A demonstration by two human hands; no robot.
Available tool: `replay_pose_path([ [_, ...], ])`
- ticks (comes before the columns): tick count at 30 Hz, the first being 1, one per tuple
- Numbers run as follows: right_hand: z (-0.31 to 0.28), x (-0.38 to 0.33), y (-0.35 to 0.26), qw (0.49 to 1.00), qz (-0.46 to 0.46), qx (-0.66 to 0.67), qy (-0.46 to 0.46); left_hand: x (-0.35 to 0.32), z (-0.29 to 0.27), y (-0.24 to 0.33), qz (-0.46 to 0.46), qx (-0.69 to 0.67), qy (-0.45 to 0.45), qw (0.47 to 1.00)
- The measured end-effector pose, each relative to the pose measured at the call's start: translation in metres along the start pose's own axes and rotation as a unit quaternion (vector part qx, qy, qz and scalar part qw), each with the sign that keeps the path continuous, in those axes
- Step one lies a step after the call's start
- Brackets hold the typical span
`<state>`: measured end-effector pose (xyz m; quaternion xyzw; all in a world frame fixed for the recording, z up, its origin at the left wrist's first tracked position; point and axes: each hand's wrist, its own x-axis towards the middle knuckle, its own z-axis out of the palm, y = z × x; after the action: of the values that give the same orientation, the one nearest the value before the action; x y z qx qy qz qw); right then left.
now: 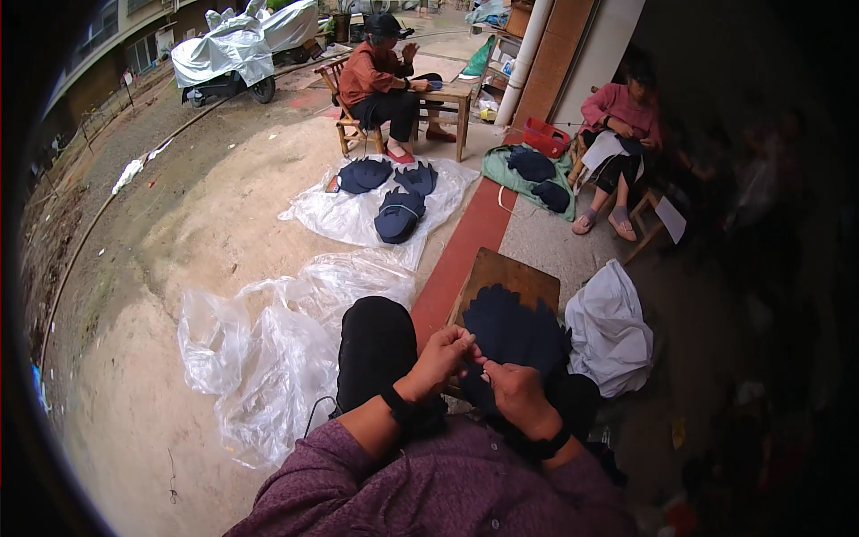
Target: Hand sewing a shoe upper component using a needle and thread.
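Note:
Over my lap, my left hand (447, 358) and my right hand (519, 392) meet, fingertips almost touching. Both are closed in a pinch, and whatever lies between the fingers is too small to make out. Just beyond them a stack of dark navy, jagged-edged flat pieces (510, 327) lies on a brown wooden board or stool top (494, 268). My right hand covers the near edge of the stack. Each wrist wears a black band.
Clear plastic sheeting (268, 358) lies to the left; farther off, more navy pieces (400, 215) rest on plastic. A white cloth bundle (610, 327) sits right of the board. One person (371, 76) sits at a small wooden table (447, 94), another (617, 112) beside a red basket (544, 137).

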<state>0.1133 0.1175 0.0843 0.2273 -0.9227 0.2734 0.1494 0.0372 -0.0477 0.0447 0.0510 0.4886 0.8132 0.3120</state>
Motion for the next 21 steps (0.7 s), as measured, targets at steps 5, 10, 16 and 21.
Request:
replay_pose_path([
  [5, -0.008, 0.011, -0.014, 0.993, 0.056, 0.040, 0.093, -0.008, 0.000, 0.002, -0.083, 0.102, -0.108, 0.985],
  [10, -0.020, 0.006, 0.005, 0.996, 0.052, -0.058, 0.036, -0.021, -0.007, 0.017, -0.113, 0.194, -0.229, 0.947],
  [16, -0.048, -0.010, 0.074, 0.972, 0.146, 0.057, 0.173, -0.054, -0.059, 0.030, -0.146, 0.159, -0.263, 0.940],
  [21, -0.090, -0.020, 0.114, 0.787, 0.337, 0.370, 0.360, -0.088, -0.110, 0.044, -0.130, 0.087, -0.247, 0.956],
])
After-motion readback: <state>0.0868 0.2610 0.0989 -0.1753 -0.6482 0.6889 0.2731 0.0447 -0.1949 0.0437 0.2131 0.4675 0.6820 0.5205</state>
